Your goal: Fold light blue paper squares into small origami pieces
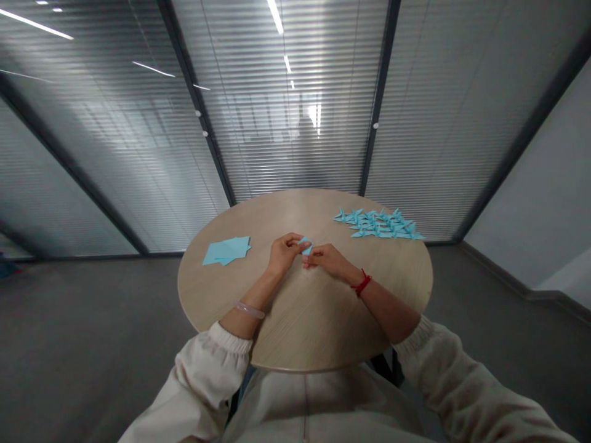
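A small folded piece of light-blue origami paper (305, 245) is held between my two hands over the middle of the round table. My left hand (285, 251) pinches it from the left, thumb and fingers closed on its edge. From the right, my right hand (329, 261) has its fingers closed at the lower part of the same paper. The fingers hide part of the paper, so its exact fold cannot be made out. Loose light-blue paper sheets (227, 250) lie overlapping to the left of my hands. Several folded blue paper cranes (379, 224) sit in rows at the back right.
The round wooden table (314, 332) has its near edge close to my body. Behind it stands a glass wall with blinds (295, 147) and dark frames. Grey floor (92, 332) surrounds the table, and a white wall (545, 178) is at the right.
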Tool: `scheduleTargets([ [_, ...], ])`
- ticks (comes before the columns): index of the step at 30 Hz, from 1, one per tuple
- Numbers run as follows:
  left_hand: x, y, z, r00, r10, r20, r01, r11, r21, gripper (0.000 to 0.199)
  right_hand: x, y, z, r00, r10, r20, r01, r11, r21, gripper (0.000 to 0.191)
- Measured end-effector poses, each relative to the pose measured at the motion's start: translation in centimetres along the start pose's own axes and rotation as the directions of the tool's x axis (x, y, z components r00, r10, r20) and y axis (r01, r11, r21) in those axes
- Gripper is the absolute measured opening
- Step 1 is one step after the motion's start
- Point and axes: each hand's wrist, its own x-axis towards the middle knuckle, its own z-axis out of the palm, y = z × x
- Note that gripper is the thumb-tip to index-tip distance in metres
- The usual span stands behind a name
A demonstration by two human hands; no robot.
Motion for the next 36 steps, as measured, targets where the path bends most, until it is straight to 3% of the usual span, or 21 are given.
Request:
scheduleTargets([
  [10, -0.2, 0.1, -0.4, 0.996, -0.042, -0.079, 0.03, 0.989, -0.146, 0.041, -0.1, 0.4, 0.4, 0.994, -0.066, 0.087, 0.063, 0.998, 0.029, 0.024],
  [12, -0.2, 0.1, -0.5, 0.993, -0.057, -0.1, 0.041, 0.988, -0.151, 0.041, -0.2, 0.3, 0.4, 0.996, -0.085, 0.024, 0.086, 0.996, -0.036, 0.022],
  [14, 0.0, 0.0, -0.6, 0.989, -0.075, -0.131, 0.055, 0.987, -0.149, 0.04, -0.3, 0.0, 0.3, 0.987, -0.112, -0.112, 0.101, 0.99, -0.104, 0.019],
  [16, 0.2, -0.3, -0.8, 0.983, -0.096, -0.155, 0.074, 0.987, -0.141, 0.038, -0.3, -0.3, 0.1, 0.958, -0.146, -0.248, 0.112, 0.983, -0.148, 0.016],
  [18, 0.3, -0.7, -0.9, 0.984, -0.111, -0.14, 0.096, 0.989, -0.112, 0.038, -0.3, -0.5, 0.0, 0.928, -0.213, -0.305, 0.152, 0.965, -0.212, 0.026],
  [22, 0.6, -1.4, -0.8, 0.994, -0.104, -0.023, 0.102, 0.994, -0.044, 0.038, -0.1, -0.1, 0.0, 0.909, -0.378, -0.174, 0.281, 0.865, -0.415, 0.028],
  [25, 0.7, -1.9, -0.7, 0.994, -0.102, 0.024, 0.102, 0.995, -0.016, 0.04, 0.0, 0.4, 0.2, 0.909, -0.403, -0.106, 0.304, 0.816, -0.491, 0.024],
  [36, 1.1, -2.5, -0.9, 0.995, -0.09, 0.054, 0.088, 0.996, 0.027, 0.043, -0.1, 0.3, 0.2, 0.922, -0.377, -0.089, 0.297, 0.837, -0.46, 0.014],
])
